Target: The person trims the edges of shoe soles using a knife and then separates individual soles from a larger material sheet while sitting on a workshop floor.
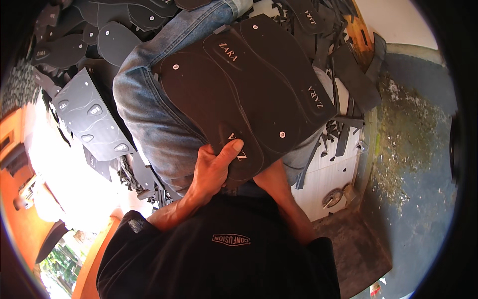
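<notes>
A black foam sheet (239, 79) lies tilted across my lap. It is marked with several sandal-sole outlines, pale lettering and small round white stickers. My left hand (214, 164) grips its near edge, thumb pressed on top and fingers out of sight beneath. Below the same edge, my right hand (271, 177) reaches under the sheet. The sheet covers its fingers, so I cannot see whether it holds anything.
Cut black soles (118, 42) are heaped at the far left. Another sole-marked sheet (92, 114) rests left of my knee (144, 109). Black offcuts (351, 74) litter the right side, near a small round metal dish (332, 198) and a brown block-shaped thing (351, 244).
</notes>
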### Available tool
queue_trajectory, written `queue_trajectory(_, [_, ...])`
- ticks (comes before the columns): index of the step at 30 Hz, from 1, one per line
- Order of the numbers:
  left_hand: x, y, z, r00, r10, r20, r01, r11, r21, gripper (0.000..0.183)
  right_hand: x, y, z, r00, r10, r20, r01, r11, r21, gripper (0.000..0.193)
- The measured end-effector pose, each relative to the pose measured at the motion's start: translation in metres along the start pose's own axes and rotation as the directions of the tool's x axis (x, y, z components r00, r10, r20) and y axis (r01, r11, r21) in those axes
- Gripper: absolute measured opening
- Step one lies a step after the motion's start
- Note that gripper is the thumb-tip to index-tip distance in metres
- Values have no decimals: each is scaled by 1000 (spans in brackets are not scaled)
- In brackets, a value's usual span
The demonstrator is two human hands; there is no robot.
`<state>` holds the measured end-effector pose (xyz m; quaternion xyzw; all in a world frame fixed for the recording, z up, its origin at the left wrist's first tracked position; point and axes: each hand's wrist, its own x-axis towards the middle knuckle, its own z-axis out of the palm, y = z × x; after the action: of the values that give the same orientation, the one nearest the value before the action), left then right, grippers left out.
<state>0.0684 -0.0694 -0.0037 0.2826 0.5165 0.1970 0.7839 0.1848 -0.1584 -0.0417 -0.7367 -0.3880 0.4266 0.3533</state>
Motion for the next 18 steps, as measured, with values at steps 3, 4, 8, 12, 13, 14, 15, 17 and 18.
queue_trajectory(3, [1,4,1,999,-43,-11,44,999,25,25,5,-2,6,998,-64,-28,64,998,8,36])
queue_trajectory(4, [1,5,2,998,-52,-19,53,998,33,25,7,0,8,997,-78,-27,79,997,18,35])
queue_trajectory(8, [-1,11,6,997,-71,-13,72,997,37,26,13,-6,12,993,-109,-53,115,986,118,33])
queue_trajectory(12, [-1,10,5,997,-80,7,80,997,8,25,19,-1,22,972,-184,-148,206,968,147,37])
queue_trajectory(13, [-1,11,5,996,-84,13,84,996,3,25,21,0,23,962,-221,-160,242,963,123,38])
queue_trajectory(14, [-1,11,5,997,-81,12,81,997,-2,24,22,0,24,951,-258,-170,277,956,98,39])
queue_trajectory(15, [-1,10,6,997,-79,11,79,997,-8,24,22,1,26,949,-265,-173,285,953,103,40])
queue_trajectory(17, [-1,10,5,997,-72,11,72,997,-19,24,21,5,28,943,-280,-180,302,947,111,41])
queue_trajectory(18, [-1,9,4,998,-68,10,68,997,-24,24,21,7,30,942,-285,-180,308,944,121,42])
